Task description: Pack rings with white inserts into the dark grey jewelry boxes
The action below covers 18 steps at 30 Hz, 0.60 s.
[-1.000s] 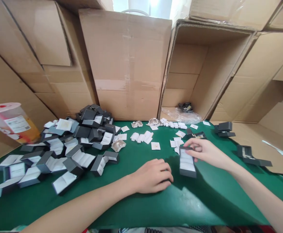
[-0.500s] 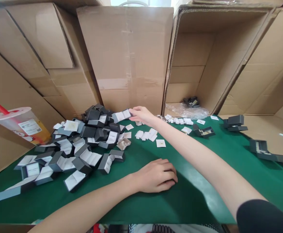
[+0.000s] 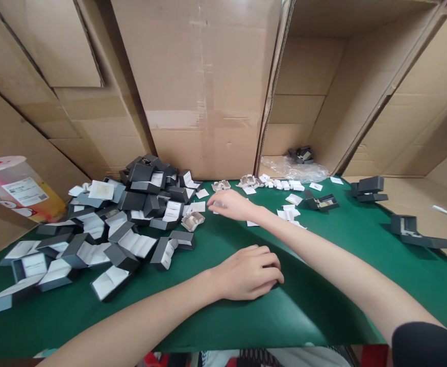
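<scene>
My left hand (image 3: 252, 272) rests palm down on the green tabletop (image 3: 223, 326), fingers loosely bent and a little apart, with nothing seen in it. Beyond it, my right hand (image 3: 231, 205) hovers over the small white pieces, its fingers curled downward. Something pale shows at those fingertips, too blurred to name. A square white card (image 3: 252, 223) is partly covered by the right wrist. To the left of both hands lies a heap of dark grey hinged boxes (image 3: 141, 199), many open with white linings. A crumpled beige insert (image 3: 193, 220) sits at the heap's right edge.
A drink cup (image 3: 20, 191) stands at far left. Cardboard boxes (image 3: 204, 92) wall the back. White cards (image 3: 290, 213) and small white pieces (image 3: 280, 184) lie toward the right, near open dark boxes (image 3: 321, 201). Clear plastic wrap (image 3: 296, 171) lies at the open carton's mouth.
My right hand has moved down and slightly right, away from the open box at the top of the heap, which now lies on the heap. My left hand stays on the table. The view has tilted down.
</scene>
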### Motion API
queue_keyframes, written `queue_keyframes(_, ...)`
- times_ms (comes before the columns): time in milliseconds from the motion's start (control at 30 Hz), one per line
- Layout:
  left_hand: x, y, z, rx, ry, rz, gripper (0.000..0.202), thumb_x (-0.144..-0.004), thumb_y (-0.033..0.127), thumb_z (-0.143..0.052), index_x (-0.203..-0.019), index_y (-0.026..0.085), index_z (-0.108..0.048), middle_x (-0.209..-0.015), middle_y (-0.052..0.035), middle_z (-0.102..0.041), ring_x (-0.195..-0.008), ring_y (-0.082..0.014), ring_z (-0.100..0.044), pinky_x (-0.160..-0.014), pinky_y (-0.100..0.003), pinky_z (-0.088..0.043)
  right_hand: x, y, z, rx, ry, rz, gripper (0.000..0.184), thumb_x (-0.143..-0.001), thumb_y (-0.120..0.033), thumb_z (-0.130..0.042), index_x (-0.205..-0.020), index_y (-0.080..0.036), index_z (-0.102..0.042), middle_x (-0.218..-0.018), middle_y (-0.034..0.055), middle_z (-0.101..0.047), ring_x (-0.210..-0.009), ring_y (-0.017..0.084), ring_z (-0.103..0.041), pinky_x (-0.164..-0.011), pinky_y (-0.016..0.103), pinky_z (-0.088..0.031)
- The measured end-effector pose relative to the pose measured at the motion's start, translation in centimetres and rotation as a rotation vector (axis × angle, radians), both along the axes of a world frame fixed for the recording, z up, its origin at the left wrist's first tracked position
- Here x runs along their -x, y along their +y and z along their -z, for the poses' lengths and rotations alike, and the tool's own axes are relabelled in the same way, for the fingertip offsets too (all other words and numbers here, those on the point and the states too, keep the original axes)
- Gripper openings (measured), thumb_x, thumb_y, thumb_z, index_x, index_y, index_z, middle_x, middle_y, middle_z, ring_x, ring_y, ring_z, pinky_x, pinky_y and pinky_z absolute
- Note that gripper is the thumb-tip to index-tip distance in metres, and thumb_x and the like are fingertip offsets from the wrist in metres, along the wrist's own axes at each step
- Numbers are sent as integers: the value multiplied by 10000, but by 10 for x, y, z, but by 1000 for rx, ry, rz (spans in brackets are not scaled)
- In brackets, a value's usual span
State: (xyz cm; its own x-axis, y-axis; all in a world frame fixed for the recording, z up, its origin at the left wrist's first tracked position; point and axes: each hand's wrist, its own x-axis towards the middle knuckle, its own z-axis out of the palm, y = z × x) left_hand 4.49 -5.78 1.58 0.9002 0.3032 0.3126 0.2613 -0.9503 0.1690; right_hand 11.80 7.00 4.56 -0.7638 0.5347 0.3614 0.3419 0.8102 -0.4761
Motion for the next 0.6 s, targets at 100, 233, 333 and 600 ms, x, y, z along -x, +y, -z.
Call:
queue_keyframes(100,0,0,1,-9,8,1,160,-900,184,-431,-958,188,-580,-999,-49,-610,-916,-165,-527,-826,-278,-412,24,-14,6,-252,-75,-92,263,-895,-357,-512,-1035,-159,-613,-1154,128,-603,-1098,239,-530,-938,383,-394)
queue_keyframes(233,1,1,2,6,-13,10,192,-902,178,-407,-946,187,-593,-1008,-48,-621,-971,-167,-525,-884,-275,-406,45,-18,18,-175,-118,40,333,-904,-424,-473,-1058,-138,-547,-1129,150,-575,-1049,264,-539,-852,403,-438)
queue_keyframes(333,1,1,3,6,-7,7,182,-899,178,-418,-950,188,-592,-1008,-48,-617,-966,-169,-523,-878,-279,-409,40,-19,23,-88,-93,62,370,-902,-409,-479,-1155,-139,-461,-1144,134,-559,-964,231,-574,-780,359,-459)
queue_keyframes(600,1,1,2,-16,11,-2,140,-896,195,-452,-929,194,-587,-1000,-42,-604,-882,-160,-521,-784,-281,-421,7,-23,13,-274,-309,49,164,-851,-213,-531,-991,-148,-589,-1104,118,-573,-975,241,-569,-804,370,-426)
